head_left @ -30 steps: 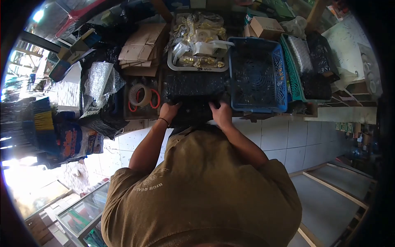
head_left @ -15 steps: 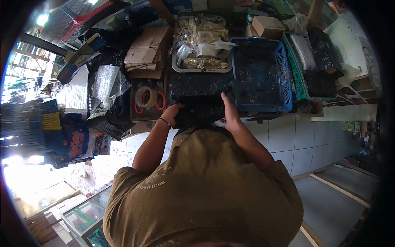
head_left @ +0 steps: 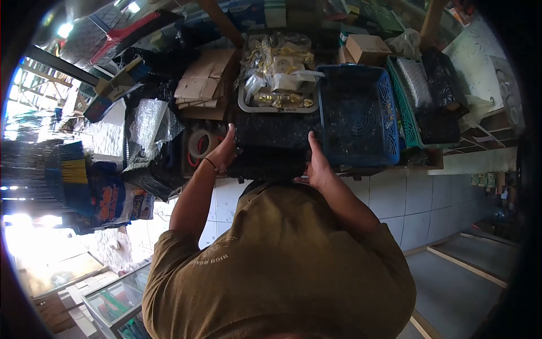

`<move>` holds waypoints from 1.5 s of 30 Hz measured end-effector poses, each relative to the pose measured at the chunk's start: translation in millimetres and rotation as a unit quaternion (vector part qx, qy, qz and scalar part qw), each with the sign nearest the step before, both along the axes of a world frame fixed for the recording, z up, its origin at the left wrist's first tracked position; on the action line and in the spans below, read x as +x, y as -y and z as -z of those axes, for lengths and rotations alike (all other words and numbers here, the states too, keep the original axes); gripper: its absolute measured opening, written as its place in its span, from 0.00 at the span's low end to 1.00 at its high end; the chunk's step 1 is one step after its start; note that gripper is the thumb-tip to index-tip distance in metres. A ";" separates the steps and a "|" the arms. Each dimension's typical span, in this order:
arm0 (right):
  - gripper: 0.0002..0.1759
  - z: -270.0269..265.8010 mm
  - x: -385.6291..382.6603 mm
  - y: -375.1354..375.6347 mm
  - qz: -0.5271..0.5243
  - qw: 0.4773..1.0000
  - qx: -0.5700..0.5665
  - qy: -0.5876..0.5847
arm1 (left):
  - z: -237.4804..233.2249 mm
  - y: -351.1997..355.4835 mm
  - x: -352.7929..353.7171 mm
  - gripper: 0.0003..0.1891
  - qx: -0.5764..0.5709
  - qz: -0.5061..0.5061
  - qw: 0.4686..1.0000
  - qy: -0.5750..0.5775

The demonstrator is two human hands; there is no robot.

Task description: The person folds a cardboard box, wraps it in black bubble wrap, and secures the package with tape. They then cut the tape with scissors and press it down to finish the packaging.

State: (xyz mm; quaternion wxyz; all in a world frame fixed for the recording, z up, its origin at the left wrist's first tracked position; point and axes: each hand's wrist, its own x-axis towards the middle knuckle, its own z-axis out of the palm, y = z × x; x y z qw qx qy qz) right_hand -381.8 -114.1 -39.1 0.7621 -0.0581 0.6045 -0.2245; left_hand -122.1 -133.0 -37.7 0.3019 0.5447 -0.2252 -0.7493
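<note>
A dark bundle of black bubble wrap [head_left: 268, 163] lies across the front of the worktop, close to my body. My left hand [head_left: 224, 152] grips its left side, thumb pointing up and away from me. At the right side my right hand [head_left: 318, 165] holds it in the same way, thumb raised, some fingertips curled beneath. Just beyond the hands, a flat black bubble wrap sheet [head_left: 271, 130] covers the surface. What the bundle contains is hidden.
Beyond the wrap sits a tray [head_left: 276, 109] of bagged gold-coloured hardware. A blue plastic basket [head_left: 389, 152] stands to the right, a green basket [head_left: 407, 127] beyond it. Folded cardboard [head_left: 197, 82] and a tape roll [head_left: 197, 144] are at left.
My left hand has moved left and away from my body along the bundle, now partly covering the tape. The bundle looks wider and flatter. The view has shifted slightly.
</note>
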 end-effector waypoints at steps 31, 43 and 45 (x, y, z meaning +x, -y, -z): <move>0.22 18.7 16.3 6.9 -0.008 0.977 -0.167 -0.130 | 1.4 -4.9 -20.1 0.25 -0.025 -0.048 0.998 0.028; 0.28 27.6 11.3 -18.4 0.030 0.953 -0.268 -0.138 | 28.0 -52.5 -26.2 0.27 -0.087 -0.107 0.989 0.053; 0.29 24.1 11.3 -25.5 0.043 0.954 -0.262 -0.136 | 39.6 -58.5 -25.4 0.30 -0.152 -0.093 0.978 0.105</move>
